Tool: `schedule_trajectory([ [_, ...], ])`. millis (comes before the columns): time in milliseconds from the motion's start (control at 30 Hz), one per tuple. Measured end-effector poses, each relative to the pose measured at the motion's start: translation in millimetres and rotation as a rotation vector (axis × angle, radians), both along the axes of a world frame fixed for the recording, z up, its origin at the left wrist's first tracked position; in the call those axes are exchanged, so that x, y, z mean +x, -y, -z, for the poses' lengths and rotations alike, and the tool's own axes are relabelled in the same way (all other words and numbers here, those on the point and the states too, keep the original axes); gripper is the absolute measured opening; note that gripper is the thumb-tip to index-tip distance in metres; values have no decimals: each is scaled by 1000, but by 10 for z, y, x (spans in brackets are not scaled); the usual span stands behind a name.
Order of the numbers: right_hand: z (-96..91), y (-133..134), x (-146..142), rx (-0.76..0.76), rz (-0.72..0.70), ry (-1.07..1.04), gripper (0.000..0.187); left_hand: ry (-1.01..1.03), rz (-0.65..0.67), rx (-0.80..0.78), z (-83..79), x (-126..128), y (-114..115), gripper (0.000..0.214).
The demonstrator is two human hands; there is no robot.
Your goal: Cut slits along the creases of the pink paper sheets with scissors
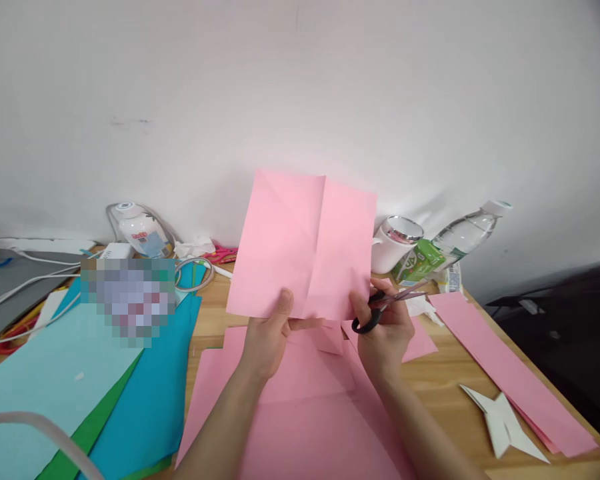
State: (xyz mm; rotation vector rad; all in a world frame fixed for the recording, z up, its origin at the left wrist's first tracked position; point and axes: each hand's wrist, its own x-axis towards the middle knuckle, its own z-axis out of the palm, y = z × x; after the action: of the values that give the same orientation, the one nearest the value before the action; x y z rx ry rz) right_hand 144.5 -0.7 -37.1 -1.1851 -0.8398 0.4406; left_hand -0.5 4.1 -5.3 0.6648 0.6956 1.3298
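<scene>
I hold a creased pink paper sheet upright above the wooden desk. My left hand pinches its lower edge, thumb in front. My right hand is closed on black-handled scissors, whose blades point right, away from the sheet, while its fingers also touch the sheet's lower right corner. More pink sheets lie flat on the desk under both hands.
Light blue, teal and green sheets lie at the left with white cables. Long pink strips and a folded white paper star lie at the right. A white mug, a water bottle and a small white device stand by the wall.
</scene>
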Motion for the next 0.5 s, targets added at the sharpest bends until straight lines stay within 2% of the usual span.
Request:
schedule_trajectory([
  [200, -25, -23, 31, -52, -44, -65, 27, -22, -8, 13, 23, 6, 5, 52],
  [267, -36, -13, 36, -55, -27, -49, 27, 17, 2, 13, 16, -11, 3, 52],
  [333, -39, 10, 40, -81, -80, -42, 24, 105, 10, 9, -5, -42, -1, 50],
  [400, -31, 44, 32, -101, -262, -27, 21, 214, -8, 6, -36, -77, -9, 47],
  [500, -15, 119, -24, -112, -682, 41, 23, 313, -60, 19, -82, -111, -25, 42],
])
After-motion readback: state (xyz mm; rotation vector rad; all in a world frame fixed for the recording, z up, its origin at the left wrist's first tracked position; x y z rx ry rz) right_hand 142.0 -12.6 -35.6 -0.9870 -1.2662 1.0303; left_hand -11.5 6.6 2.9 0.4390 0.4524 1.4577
